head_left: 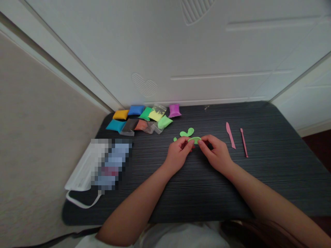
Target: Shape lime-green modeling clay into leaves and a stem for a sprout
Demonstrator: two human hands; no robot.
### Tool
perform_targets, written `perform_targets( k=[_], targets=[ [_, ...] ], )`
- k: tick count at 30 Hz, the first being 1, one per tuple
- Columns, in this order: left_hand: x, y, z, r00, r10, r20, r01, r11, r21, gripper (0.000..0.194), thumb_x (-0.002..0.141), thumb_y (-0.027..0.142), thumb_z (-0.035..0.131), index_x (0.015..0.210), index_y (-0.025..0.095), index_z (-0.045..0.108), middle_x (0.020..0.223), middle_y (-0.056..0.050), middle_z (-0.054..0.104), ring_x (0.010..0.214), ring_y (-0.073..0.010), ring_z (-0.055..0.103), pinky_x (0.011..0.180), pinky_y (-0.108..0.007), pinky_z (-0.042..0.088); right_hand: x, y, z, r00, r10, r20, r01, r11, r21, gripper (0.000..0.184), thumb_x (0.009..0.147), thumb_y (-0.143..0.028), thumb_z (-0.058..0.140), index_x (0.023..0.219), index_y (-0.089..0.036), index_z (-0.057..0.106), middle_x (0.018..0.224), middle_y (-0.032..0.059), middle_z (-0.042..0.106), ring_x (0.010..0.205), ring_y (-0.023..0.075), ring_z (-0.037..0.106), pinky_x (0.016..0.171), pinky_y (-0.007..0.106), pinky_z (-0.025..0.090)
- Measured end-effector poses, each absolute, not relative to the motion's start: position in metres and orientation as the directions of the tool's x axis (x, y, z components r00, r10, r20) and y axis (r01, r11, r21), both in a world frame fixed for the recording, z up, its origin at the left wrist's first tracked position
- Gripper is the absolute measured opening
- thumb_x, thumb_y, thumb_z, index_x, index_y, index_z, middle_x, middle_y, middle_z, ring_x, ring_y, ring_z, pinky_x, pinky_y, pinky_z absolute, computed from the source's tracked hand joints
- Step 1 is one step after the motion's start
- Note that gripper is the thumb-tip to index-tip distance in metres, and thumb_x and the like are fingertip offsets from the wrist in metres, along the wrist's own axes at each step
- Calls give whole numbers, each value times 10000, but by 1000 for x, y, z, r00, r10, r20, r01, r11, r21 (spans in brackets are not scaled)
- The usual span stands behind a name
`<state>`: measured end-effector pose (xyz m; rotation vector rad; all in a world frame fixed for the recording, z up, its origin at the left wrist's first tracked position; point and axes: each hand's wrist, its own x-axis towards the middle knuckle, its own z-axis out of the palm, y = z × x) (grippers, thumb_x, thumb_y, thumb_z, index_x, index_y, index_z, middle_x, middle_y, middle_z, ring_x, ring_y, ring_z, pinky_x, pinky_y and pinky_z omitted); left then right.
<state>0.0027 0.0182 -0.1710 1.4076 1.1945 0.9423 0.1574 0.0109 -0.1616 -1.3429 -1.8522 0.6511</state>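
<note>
Between my two hands, over the middle of the dark table, is a flattened oval piece of light green modelling clay [194, 140]. My left hand [179, 151] pinches its left end between thumb and fingers. On the other end, my right hand [216, 153] grips it the same way. Just beyond my fingers lie joined leaf-shaped green clay pieces [187, 132]. A small green clay ball [175, 139] sits beside my left knuckles. To the right of my right hand rest a pink plastic knife [230, 135] and a thin pink modelling tool [243, 142].
Several bags of coloured clay, among them a blue one [136, 110] and a purple one [175, 110], lie at the back left of the table [155, 193]. A white face mask [84, 168] and a blurred-out item [113, 165] are at the left. A white panel [219, 51] stands behind the table.
</note>
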Motion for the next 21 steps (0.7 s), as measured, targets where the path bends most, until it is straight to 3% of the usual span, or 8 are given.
perform_targets(
  k=[4,8,10,13,17,21],
  targets=[
    [3,17,-171,206,978,-32,150,1,989,211,809,367,483,844,177,567,675,11,584,610,-107,536,600,-222,425,157,11,-161,-169,949,267,567,315,-761,118,831,-268,482,794,-183,555,722,10,578,658,129,528,622,246,401],
    [-5,19,-172,71,989,129,258,-143,956,198,830,343,453,914,192,548,787,-12,602,699,-125,559,665,-245,442,159,13,-162,-110,962,252,593,266,-760,132,835,-283,469,795,-189,552,715,7,581,656,136,530,618,253,398],
    [-10,23,-172,-7,966,258,440,-229,868,193,839,309,439,935,188,554,875,-33,607,810,-148,556,749,-275,431,161,15,-163,-70,967,246,632,234,-739,143,836,-296,464,777,-193,544,709,4,579,658,142,528,617,262,389],
    [-15,31,-174,15,931,365,707,-268,655,209,826,271,455,976,177,566,989,-56,600,973,-194,501,879,-343,365,163,20,-166,-78,968,238,720,220,-659,172,820,-312,483,706,-192,527,700,7,572,686,159,524,641,283,373],
    [-11,36,-179,62,946,317,863,-211,460,277,824,299,449,1063,196,544,1121,-55,562,1092,-244,419,924,-413,298,161,23,-171,-160,969,188,813,238,-531,191,804,-323,495,674,-194,547,722,19,584,751,189,520,694,318,352],
    [-6,37,-182,94,959,269,896,-199,396,274,820,324,451,1055,223,550,1147,-42,550,1094,-254,411,902,-422,295,160,22,-173,-188,967,171,845,248,-473,206,810,-345,479,697,-198,568,767,29,597,784,204,519,710,335,341]
  ],
)
